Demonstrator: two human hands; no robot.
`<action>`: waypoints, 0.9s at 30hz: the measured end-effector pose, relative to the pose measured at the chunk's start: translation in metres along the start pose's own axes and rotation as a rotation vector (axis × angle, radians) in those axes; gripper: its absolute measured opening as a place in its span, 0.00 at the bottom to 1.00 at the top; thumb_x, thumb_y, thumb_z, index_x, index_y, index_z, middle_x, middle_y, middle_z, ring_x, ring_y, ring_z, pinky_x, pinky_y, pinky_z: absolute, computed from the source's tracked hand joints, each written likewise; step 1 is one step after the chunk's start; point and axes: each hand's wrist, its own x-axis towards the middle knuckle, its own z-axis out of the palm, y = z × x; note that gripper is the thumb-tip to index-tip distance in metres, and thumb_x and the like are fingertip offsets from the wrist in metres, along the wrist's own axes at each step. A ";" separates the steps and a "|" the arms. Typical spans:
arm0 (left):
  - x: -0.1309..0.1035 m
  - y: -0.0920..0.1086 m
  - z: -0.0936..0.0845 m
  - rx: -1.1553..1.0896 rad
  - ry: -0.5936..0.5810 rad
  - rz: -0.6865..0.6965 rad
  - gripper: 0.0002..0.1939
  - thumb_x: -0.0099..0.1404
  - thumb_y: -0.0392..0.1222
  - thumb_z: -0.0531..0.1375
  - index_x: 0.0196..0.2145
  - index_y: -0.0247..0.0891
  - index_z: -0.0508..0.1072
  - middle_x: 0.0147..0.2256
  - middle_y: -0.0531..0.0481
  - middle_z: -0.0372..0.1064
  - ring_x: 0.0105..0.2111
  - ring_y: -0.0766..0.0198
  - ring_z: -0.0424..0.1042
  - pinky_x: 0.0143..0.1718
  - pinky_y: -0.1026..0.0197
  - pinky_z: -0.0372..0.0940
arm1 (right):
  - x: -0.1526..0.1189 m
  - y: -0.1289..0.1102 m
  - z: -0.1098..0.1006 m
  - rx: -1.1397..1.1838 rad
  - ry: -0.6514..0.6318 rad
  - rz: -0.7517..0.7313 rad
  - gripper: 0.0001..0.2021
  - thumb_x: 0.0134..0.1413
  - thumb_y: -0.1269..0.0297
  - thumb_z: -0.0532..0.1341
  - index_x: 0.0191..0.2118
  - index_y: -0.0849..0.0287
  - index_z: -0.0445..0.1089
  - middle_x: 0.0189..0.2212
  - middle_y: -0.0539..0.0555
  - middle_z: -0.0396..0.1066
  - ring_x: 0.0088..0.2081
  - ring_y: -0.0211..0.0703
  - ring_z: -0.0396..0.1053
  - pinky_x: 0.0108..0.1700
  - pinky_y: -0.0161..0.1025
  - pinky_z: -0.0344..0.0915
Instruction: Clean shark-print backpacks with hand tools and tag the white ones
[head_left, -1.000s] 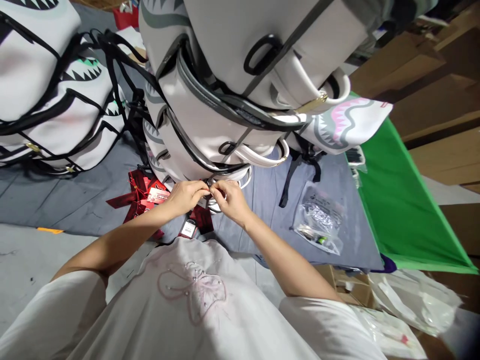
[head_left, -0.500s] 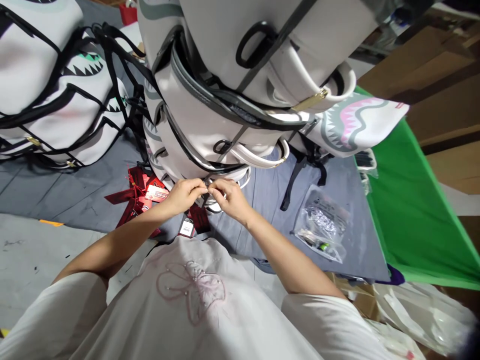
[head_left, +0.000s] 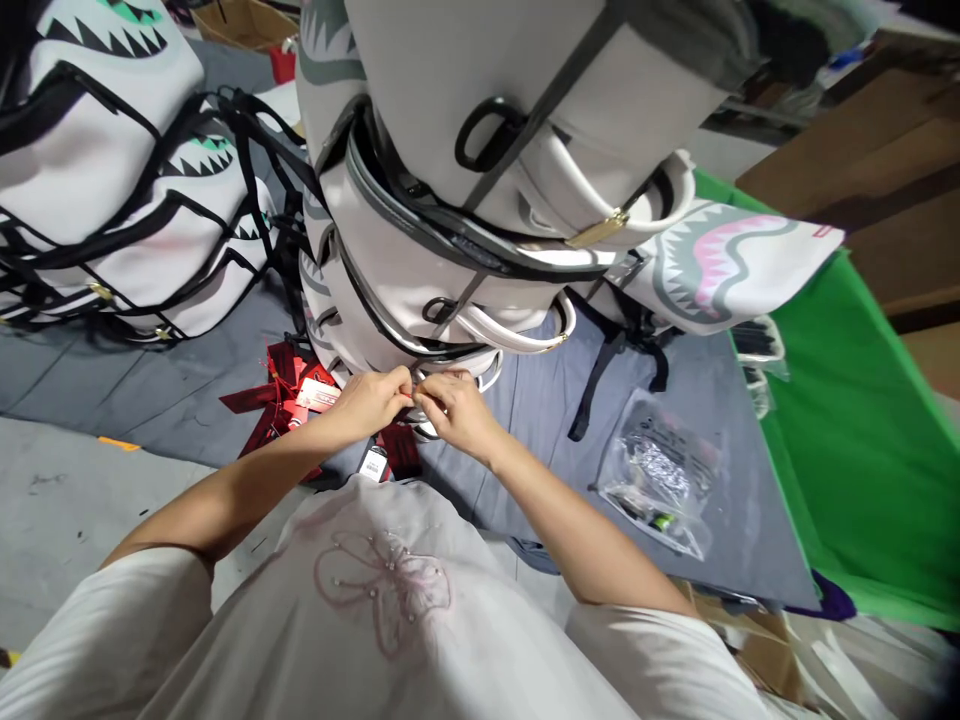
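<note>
My left hand (head_left: 373, 403) and my right hand (head_left: 455, 408) meet in front of the lowest bag of a stack, fingertips pinched close together. A thin bit of red, which looks like a tag string (head_left: 409, 394), shows between them; the rest is hidden by the fingers. Just below lie a dark red hang tag (head_left: 400, 450) and a tag with a white barcode label (head_left: 373, 463). The stacked white backpacks (head_left: 412, 255) have black zips, loop handles and grey shark-mouth prints. Left of my left hand, a bunch of red hang tags (head_left: 279, 400) lies on the grey-covered table.
More white bags (head_left: 127, 230) with black straps are piled at left. On the right lie a clear plastic bag (head_left: 664, 470) of small items and a loose black strap (head_left: 596, 385). A green panel (head_left: 862, 430) borders the table (head_left: 517, 500); cardboard boxes (head_left: 840, 150) stand beyond.
The view has shifted a little, so the bags and table sit lower in the picture. Both hands stay pinched together at the same spot; a bit of red now shows between them.
</note>
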 end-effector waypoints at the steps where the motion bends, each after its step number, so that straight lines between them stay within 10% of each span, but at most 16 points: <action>1: 0.003 0.001 -0.002 0.059 -0.016 0.006 0.05 0.66 0.39 0.59 0.38 0.39 0.73 0.29 0.51 0.76 0.31 0.60 0.75 0.32 0.62 0.60 | 0.000 0.000 0.000 -0.014 -0.002 0.007 0.09 0.63 0.69 0.53 0.31 0.59 0.67 0.28 0.51 0.73 0.32 0.42 0.67 0.45 0.43 0.54; 9: 0.013 0.007 0.006 0.233 -0.124 0.160 0.10 0.69 0.42 0.54 0.39 0.38 0.74 0.38 0.46 0.79 0.39 0.56 0.78 0.33 0.61 0.65 | -0.006 0.006 0.004 -0.106 0.114 -0.077 0.12 0.66 0.65 0.52 0.32 0.58 0.68 0.26 0.51 0.74 0.29 0.43 0.71 0.42 0.43 0.58; 18: 0.003 0.000 0.006 -0.021 -0.119 0.015 0.09 0.68 0.41 0.55 0.42 0.42 0.74 0.39 0.50 0.79 0.41 0.57 0.79 0.37 0.62 0.68 | 0.000 0.021 0.010 -0.096 0.148 -0.110 0.20 0.66 0.50 0.51 0.30 0.54 0.73 0.26 0.54 0.76 0.28 0.47 0.75 0.35 0.42 0.66; 27: -0.004 0.001 0.002 -0.112 -0.107 -0.078 0.11 0.69 0.43 0.54 0.46 0.46 0.73 0.42 0.53 0.79 0.43 0.60 0.78 0.42 0.61 0.68 | -0.002 0.019 0.010 0.101 0.137 0.141 0.23 0.58 0.42 0.56 0.30 0.57 0.73 0.26 0.55 0.75 0.26 0.45 0.72 0.30 0.37 0.68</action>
